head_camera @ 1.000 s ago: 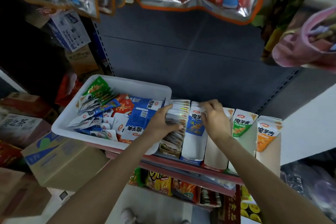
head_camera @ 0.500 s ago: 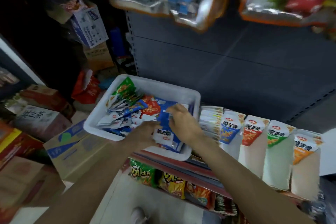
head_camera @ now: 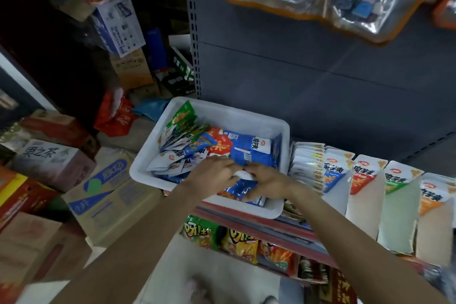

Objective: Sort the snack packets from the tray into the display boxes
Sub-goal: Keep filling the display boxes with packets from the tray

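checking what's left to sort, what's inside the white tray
The white tray holds a loose pile of snack packets: blue ones, a green one, red ones. Both hands cover the packets near the front; what lies underneath is hidden.

A red-edged shop shelf (head_camera: 276,226) against a grey back panel carries the goods. At its left end sits a white plastic tray (head_camera: 249,117), overhanging the near edge, filled with a jumble of blue, green and red snack packets (head_camera: 195,143). Just right of the tray stands a row of display boxes (head_camera: 362,195): the nearest to it packed with blue packets, then boxes fronted red, green and orange running right. A lower shelf (head_camera: 246,242) beneath holds green and yellow snack bags.
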